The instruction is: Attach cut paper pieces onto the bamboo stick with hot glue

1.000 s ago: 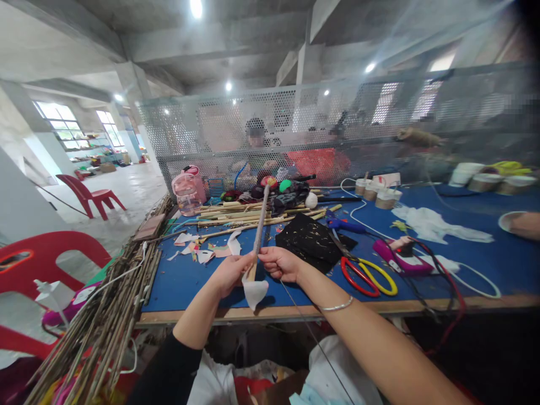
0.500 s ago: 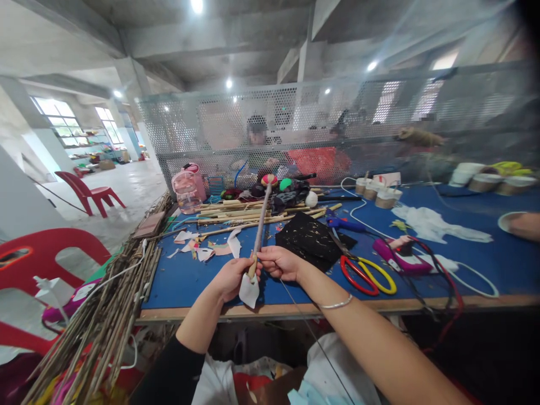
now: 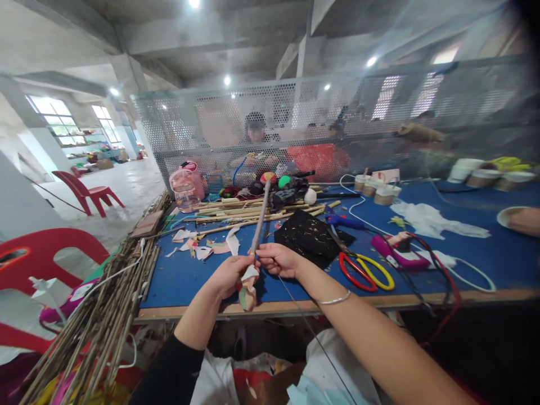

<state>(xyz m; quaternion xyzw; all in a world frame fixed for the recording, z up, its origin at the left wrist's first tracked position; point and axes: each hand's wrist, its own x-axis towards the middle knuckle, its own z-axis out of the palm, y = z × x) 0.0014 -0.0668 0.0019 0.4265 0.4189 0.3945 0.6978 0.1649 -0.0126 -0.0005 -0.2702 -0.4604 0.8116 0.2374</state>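
A thin bamboo stick [image 3: 260,219] points away from me over the blue table [image 3: 185,278], with a coloured ball on its far tip. My left hand [image 3: 228,275] is closed round its near end, where a white paper piece [image 3: 248,284] wraps the stick and hangs below. My right hand [image 3: 278,260] pinches the stick from the right, just above the paper. A thin dark thread runs down from my right hand toward my lap.
Red-and-yellow scissors [image 3: 366,271] lie right of my hands, beside a black cloth [image 3: 307,236] and a pink glue gun [image 3: 399,253]. Bamboo sticks [image 3: 236,216] and paper scraps lie further back. A bundle of sticks [image 3: 97,326] leans at the left edge. A person sits behind the perforated screen [image 3: 253,132].
The white paper, hanging flat below the stick a second ago, has curled round the stick's near end. Both hands have stayed in place on the stick.
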